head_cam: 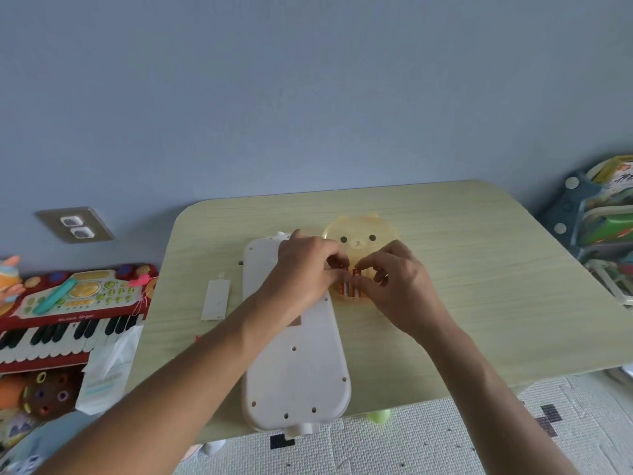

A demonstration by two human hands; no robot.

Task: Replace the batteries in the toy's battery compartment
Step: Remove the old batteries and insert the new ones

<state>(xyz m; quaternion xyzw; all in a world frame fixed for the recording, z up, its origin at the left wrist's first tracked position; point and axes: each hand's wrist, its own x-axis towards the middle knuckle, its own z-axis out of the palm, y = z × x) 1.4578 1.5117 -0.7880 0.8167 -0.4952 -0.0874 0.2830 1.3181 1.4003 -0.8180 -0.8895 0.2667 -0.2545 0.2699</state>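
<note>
A long white toy (294, 371) lies face down on the pale wooden table (479, 269), its back with screw holes facing up. Its white battery cover (215, 299) rests on the table to the left of it. A yellow bear-face dish (359, 234) sits to the right of the toy's top and holds red batteries (352, 289). My left hand (305, 269) reaches over the toy into the dish, fingers pinched on a red battery. My right hand (397, 282) is at the dish too, its fingertips on a second red battery. The battery compartment is hidden under my left hand.
A red toy keyboard (68, 317) stands on the floor to the left, with other toys and a white packet (106, 371) beside it. A wall socket (75, 224) is at the left. A toy rack (599, 228) stands at the right. A foam mat (428, 440) covers the floor.
</note>
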